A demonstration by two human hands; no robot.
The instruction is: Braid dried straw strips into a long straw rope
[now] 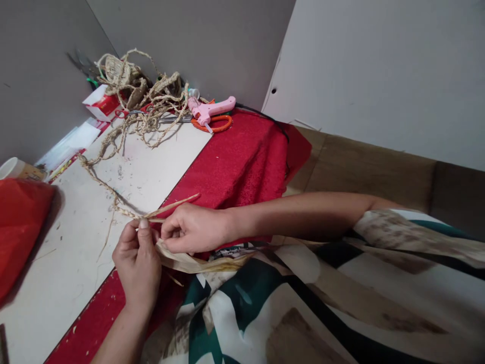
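My left hand [138,258] pinches the near end of a braided straw cord [102,184], its thumb pressed on top. Close against it, my right hand [195,227] has its fingers curled on a pale fibre strand [182,260] at that same end. This strand hangs across my lap as a flat, wide strip. A thin loose strand [178,203] sticks out up and to the right behind my right hand. From my hands the cord runs away over the white board to a tangled heap of more braid [151,108].
A pink glue gun [212,108] and orange-handled scissors [220,123] lie beside the heap. A red and white box [104,103], a paper cup [18,169] and a red bag [22,232] are to the left. Red cloth [242,156] drapes over the table edge.
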